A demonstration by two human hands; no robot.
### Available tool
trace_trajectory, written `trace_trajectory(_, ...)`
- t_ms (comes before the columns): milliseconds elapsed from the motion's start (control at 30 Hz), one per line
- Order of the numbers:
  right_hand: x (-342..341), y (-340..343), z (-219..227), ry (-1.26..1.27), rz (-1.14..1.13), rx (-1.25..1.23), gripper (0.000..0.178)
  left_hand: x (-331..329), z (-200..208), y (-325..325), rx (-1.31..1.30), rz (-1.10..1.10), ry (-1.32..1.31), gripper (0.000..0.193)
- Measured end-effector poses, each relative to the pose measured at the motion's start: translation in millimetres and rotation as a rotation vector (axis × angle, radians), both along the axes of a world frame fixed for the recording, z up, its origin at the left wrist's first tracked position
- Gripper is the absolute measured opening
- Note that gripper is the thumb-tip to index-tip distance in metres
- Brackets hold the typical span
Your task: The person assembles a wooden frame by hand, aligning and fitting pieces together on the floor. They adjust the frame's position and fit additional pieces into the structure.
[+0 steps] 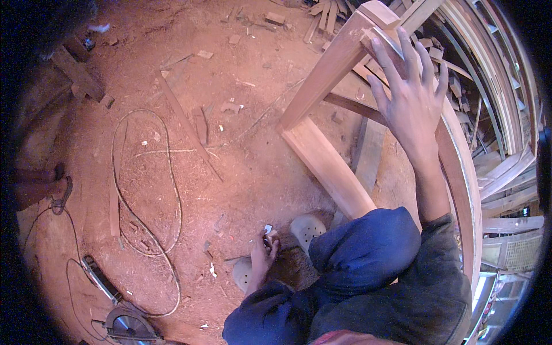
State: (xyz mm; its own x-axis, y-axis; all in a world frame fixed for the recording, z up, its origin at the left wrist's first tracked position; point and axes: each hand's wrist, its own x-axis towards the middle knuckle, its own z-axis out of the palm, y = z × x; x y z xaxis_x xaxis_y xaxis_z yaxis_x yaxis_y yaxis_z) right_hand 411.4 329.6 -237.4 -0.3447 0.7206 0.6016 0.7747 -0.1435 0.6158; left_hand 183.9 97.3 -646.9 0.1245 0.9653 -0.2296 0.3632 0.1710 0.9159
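Note:
My right hand [411, 106] is spread, its fingers apart over the upper corner of a reddish-brown wooden frame [330, 164]. The frame stands in front of my knee and bends away to the right. Low between my knees, my left hand [262, 257] has its fingers closed around something small, with a pale bit [268, 229] showing at the fingertips. What it is stays too small to tell. Below that hand lies the reddish-brown floor, and my light clogs [308, 229] are close beside it.
A circular saw [129, 326] lies at lower left, near a looped cord [177, 218]. Thin wood strips [183, 122] and scraps lie over the dirt floor. Long boards [509, 86] are stacked at right, and offcuts [329, 16] are piled at the back. What looks like another person's foot [56, 187] shows at left.

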Motion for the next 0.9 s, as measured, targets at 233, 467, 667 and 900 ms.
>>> trace_trajectory(233, -13, 10, 0, -0.039, -0.042, -0.019, 0.056, -1, -10, -1, -0.006, 0.043, -0.094, 0.052)
trace_trajectory(467, -15, 10, -5, -0.047, -0.018, -0.034, 0.053, -6, -7, 2, 0.015, 0.017, 0.005, 0.056)
trace_trajectory(667, -42, -34, -22, 0.269, 0.388, -0.621, 0.044, -9, -41, -4, -0.132, 0.036, -0.087, 0.052)
trace_trajectory(900, 14, -117, 41, 0.648, 0.59, -0.562, 0.033, -15, -47, -7, 0.095, -0.22, 0.295, 0.052)
